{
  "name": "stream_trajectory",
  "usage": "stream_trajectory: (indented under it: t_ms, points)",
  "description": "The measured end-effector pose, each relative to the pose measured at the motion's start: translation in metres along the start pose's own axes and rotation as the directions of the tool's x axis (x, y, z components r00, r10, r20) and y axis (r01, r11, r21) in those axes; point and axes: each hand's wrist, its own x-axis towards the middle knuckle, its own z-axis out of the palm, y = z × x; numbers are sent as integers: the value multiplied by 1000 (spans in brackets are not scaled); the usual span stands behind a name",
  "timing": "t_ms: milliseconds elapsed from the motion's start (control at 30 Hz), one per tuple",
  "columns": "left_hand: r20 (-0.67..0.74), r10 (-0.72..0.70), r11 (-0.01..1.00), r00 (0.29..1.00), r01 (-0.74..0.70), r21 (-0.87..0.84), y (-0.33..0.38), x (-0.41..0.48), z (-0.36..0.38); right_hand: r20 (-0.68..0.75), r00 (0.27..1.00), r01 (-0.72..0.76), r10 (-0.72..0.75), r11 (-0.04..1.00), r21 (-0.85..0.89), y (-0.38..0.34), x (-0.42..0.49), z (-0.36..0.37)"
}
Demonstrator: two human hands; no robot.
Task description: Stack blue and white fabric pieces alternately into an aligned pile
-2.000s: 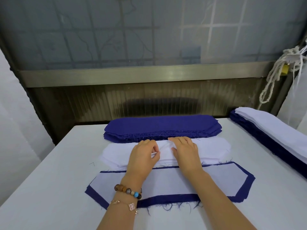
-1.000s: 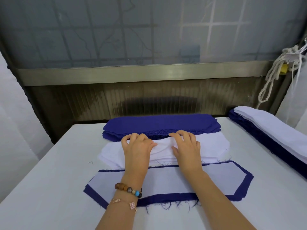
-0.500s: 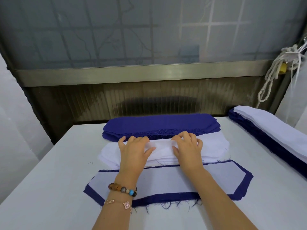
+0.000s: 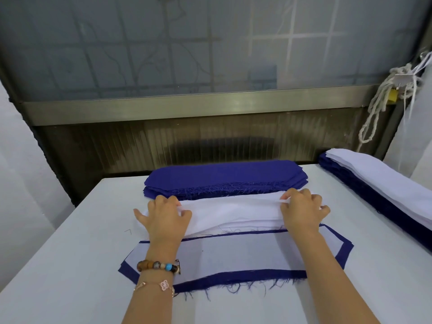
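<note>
So on the far left there's just bare white table (image 4: pixel 58 265) and a pale wall beside it. Moving in, the left hand (image 4: pixel 163 220) sits on the left end of the white stack (image 4: pixel 233 213), thumb and fingers pinched on the top white piece, with the little finger splayed out toward the table. That wrist has a beaded bracelet (image 4: pixel 157 265) and a thin chain bracelet (image 4: pixel 155 285) with a little clover charm below it.

In the middle, three things line up front to back. Nearest the person is the pile being built (image 4: pixel 233 256): a blue piece with frayed edges lying flat, and a smaller white piece on top of it, so a blue border shows all the way round. Just behind it, touching or nearly so, is the white stack, a bit rumpled on top where the sheet is being lifted between the two hands. Behind that, right up against it, is the blue stack (image 4: pixel 224 177), fairly tidy with loose threads along its front edge.

The right hand (image 4: pixel 301 211) is on the right end of the white stack, thumb and fingertips clamped on the same top sheet, its edge raised slightly off the stack.

Further right, well apart from all this, a finished pile (image 4: pixel 378 183) of blue and white layers runs along the table's right edge. Above it a bundle of white cord (image 4: pixel 383 101) hangs by the window frame (image 4: pixel 187 106).
</note>
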Motion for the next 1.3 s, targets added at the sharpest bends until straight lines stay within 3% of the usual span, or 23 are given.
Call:
stream_trajectory:
  t_ms: [200,333,467,600,800,967,1300]
  points:
    - [42,-201,979,979,199,43,-13,5,-5,-41,980,-196,196,981,9,16,9,-1]
    - [102,-329,941,939,334,-43,-17,5,-8,-43,961,-268,272,959,95,29,16,0]
    - [39,-377,922,926,379,-76,-20,7,-9,-68,951,-293,303,948,121,31,20,2]
    - [-32,-377,916,926,367,-160,-26,8,-8,-102,947,-291,304,948,125,32,20,4]
    - [64,-356,848,932,351,-398,-27,6,-6,-104,950,-283,295,953,112,30,20,4]
    - [-54,-337,822,940,266,-504,-25,4,-11,-151,955,-222,254,954,200,30,21,3]
    - [-187,-383,661,905,127,-740,-20,2,-26,-167,956,-175,242,925,338,27,14,-7]
